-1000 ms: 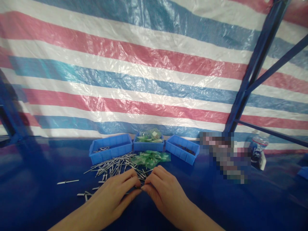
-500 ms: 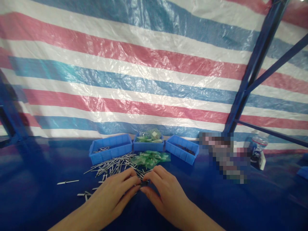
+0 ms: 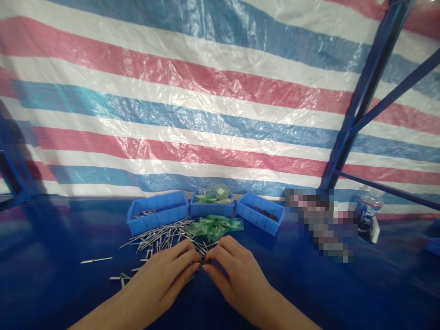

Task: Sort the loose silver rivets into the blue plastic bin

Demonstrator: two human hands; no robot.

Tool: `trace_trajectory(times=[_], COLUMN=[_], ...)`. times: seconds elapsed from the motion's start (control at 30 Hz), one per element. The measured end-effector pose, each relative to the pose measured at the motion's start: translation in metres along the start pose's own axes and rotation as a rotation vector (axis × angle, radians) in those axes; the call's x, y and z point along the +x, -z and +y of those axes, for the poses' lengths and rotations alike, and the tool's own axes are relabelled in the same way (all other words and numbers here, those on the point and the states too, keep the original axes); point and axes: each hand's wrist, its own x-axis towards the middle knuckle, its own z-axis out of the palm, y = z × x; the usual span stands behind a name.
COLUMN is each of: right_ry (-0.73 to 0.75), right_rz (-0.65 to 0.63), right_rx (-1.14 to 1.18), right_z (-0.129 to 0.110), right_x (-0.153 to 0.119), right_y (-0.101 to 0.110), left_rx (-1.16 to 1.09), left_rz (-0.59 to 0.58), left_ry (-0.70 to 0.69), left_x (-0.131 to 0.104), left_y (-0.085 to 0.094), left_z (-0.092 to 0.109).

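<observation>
My left hand [image 3: 168,270] and my right hand [image 3: 239,270] meet low in the middle, their fingertips almost touching. The thumb and fingers of each are pinched together. Something small and dark shows between the fingertips, too hidden to name. Right behind the left hand spreads a loose heap of slim metal rods [image 3: 165,236], some with a flat, wider end. Beyond the fingertips lies a pile of green plastic packets [image 3: 216,227]. A single metal rod [image 3: 96,260] lies apart on the left, and a few more lie beside my left forearm.
Three blue bins stand in a row: the left bin [image 3: 156,223] with some rods, the middle bin [image 3: 211,210] with green packets, the right bin [image 3: 257,220] with small dark pieces. A bottle [image 3: 369,211] and a blurred-out patch are at right. Behind hangs a striped sheet [image 3: 206,82].
Both hands keep nearly the same place and pinch. Only the fingertips have shifted slightly. The heap, packets and bins look unchanged.
</observation>
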Motion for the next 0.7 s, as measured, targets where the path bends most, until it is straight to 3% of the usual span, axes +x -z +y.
trace_trajectory(times=[0.7], right_ry=[-0.002], right_rz=[0.020], right_rx=[-0.007], right_z=[-0.0010], right_x=[-0.0015], right_y=[0.0002], left_rx=[0.002], left_rz=[0.016], left_ry=[-0.037], left_x=[-0.0008], left_y=[0.0016], left_z=[0.0021])
